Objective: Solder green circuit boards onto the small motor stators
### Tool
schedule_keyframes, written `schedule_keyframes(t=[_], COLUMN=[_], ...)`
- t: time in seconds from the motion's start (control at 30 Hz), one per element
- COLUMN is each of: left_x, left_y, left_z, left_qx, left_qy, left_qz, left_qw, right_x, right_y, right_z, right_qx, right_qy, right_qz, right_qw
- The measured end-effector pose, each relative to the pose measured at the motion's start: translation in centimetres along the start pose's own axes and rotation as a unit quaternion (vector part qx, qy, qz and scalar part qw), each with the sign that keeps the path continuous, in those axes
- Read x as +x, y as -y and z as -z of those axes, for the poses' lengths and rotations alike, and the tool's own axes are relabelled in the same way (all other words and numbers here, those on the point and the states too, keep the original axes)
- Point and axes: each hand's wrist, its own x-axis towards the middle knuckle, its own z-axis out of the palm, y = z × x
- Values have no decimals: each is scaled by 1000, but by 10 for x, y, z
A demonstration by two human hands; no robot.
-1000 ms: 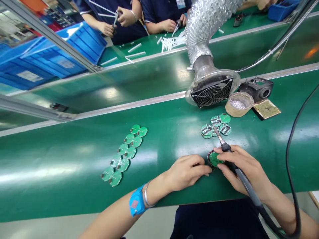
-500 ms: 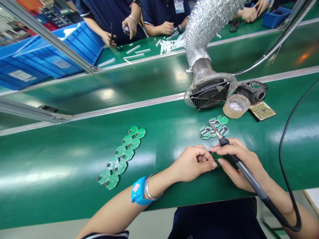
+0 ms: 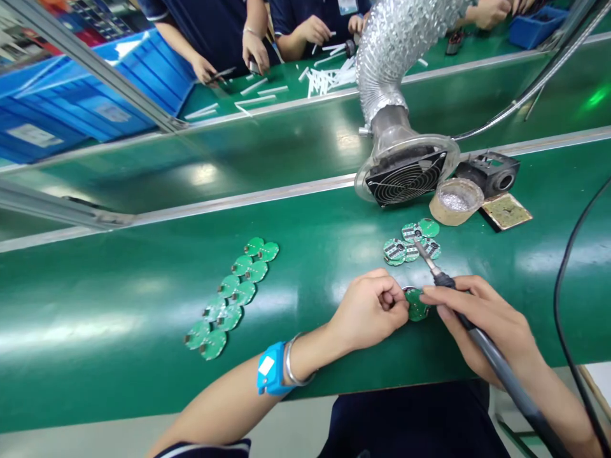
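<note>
My left hand [image 3: 375,310] is closed at the left edge of a round green circuit board [image 3: 417,305], thumb and finger pinched against it. What else those fingers may hold is hidden. My right hand [image 3: 487,318] grips a soldering iron [image 3: 499,362] like a pen, its fingertips near the board's right edge. The iron's metal tip points up and left, over a small cluster of round circuit boards [image 3: 394,249] with black parts showing. To the left, several more green circuit boards [image 3: 245,292] lie in a slanting double row.
A fume extractor hood [image 3: 405,175] hangs from a silver duct [image 3: 396,57] above the bench. Behind the cluster stand a solder pot [image 3: 456,202], a sponge tray [image 3: 506,212] and a black iron stand [image 3: 491,173]. The iron's cable [image 3: 563,286] loops at right. Co-workers' hands [image 3: 255,51] work across the divider.
My right hand and the iron have shifted right and slightly down, uncovering more of the circuit board. My left hand stays at its edge. Across the divider, the co-workers' hands have moved.
</note>
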Motion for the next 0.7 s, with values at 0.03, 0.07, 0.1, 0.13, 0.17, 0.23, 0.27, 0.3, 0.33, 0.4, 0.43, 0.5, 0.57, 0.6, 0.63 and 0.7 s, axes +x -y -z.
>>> schedule_keyframes(t=[0.03,0.07,0.1,0.13,0.17,0.23,0.27,0.3,0.33,0.4,0.43,0.5,0.57,0.6,0.63,0.7], left_x=[1,1,2,3,3,4,5,5,4,4,3,2,1,0,0,-1], left_y=[-2,-3,-5,-6,-7,-7,-7,-7,-7,-7,-6,-6,-6,-6,-6,-7], left_z=[1,1,2,2,2,2,2,2,2,1,1,0,-1,-2,-2,-2], left_qx=[14,27,40,51,60,72,77,80,84,89,92,98,107,113,119,130], left_qy=[2,5,6,6,5,1,0,-3,-5,-10,-14,-23,-33,-38,-40,-40], left_qz=[-6,-9,-11,-14,-17,-25,-29,-32,-36,-44,-48,-57,-66,-70,-73,-73], left_qw=[1000,1000,999,999,998,997,997,996,996,995,995,993,991,990,989,988], right_x=[-2,-4,-5,-6,-6,-7,-7,-7,-8,-10,-11,-13,-14,-15,-15,-16], right_y=[4,9,14,19,24,31,33,33,33,30,29,26,25,25,26,27], right_z=[7,13,20,25,30,35,36,36,35,33,32,31,30,30,30,29], right_qx=[-2,-2,-3,-3,-4,-11,-16,-20,-21,-20,-19,-23,-29,-30,-32,-39], right_qy=[-2,-5,-6,-4,-2,3,7,10,9,11,16,28,34,32,28,27], right_qz=[-8,-12,-13,-13,-10,2,8,14,19,24,23,24,31,35,38,35], right_qw=[1000,1000,1000,1000,1000,1000,1000,1000,1000,999,999,999,999,998,998,998])
